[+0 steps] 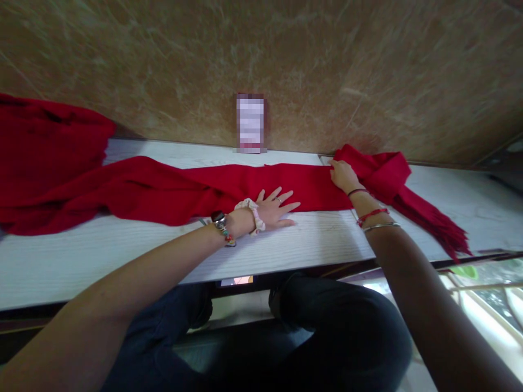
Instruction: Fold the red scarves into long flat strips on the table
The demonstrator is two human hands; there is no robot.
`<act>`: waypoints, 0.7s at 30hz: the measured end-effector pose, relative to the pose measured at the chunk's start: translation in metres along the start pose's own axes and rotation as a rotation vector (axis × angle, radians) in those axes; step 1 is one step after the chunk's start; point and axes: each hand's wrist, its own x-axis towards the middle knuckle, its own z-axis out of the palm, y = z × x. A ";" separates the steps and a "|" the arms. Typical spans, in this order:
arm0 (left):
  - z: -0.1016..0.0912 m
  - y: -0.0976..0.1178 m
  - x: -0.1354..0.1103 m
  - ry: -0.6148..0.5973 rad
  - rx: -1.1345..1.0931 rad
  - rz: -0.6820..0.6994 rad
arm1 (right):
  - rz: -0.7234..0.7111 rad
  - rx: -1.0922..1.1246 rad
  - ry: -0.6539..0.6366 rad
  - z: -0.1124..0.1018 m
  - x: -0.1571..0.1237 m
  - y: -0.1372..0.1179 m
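A long red scarf (pixel 310 185) stretches across the white wood-grain tabletop (pixel 253 245), its middle smoothed into a flat band. My left hand (pixel 273 209) rests on this band near its front edge, fingers spread and palm down, with nothing gripped. Farther right, my right hand (pixel 344 177) has its fingers curled onto the scarf where the flat band meets a folded part. Beyond that hand the scarf bends over itself and ends in a fringe by the table's front edge. Toward the left, the cloth lies looser and wrinkled.
A heap of red cloth (pixel 49 147) covers the far left of the table. A brown marbled wall (pixel 183 71) rises along the back edge, with a small blurred card or packet (pixel 250 122) against it. My legs (pixel 339 326) are below the front edge.
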 end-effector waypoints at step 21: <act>-0.021 -0.012 -0.011 0.067 0.063 0.002 | 0.144 0.153 -0.097 -0.031 -0.073 -0.011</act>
